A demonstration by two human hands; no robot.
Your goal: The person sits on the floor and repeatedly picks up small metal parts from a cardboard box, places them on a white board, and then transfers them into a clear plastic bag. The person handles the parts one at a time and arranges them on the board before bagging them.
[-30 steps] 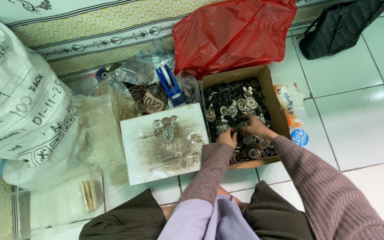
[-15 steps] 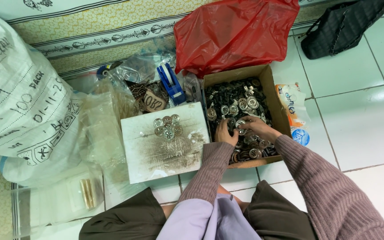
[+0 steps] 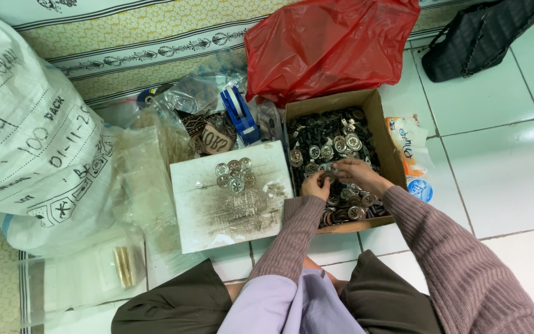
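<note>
Left hand [image 3: 316,184]: fingers are being curled onto metal pieces [image 3: 341,148]; a firm hold cannot be told
Right hand [image 3: 358,174]: likewise being closed, sorting
Cardboard box [image 3: 378,124]: pieces are being kept together inside
White board [image 3: 230,204]: picked pieces are being gathered beside the box

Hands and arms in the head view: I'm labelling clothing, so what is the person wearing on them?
Both hands, left and right, are bare: no gloves, and no rings or watch can be made out. Both arms wear long, ribbed knit sleeves in a mauve-brown, reaching the wrists.
</note>
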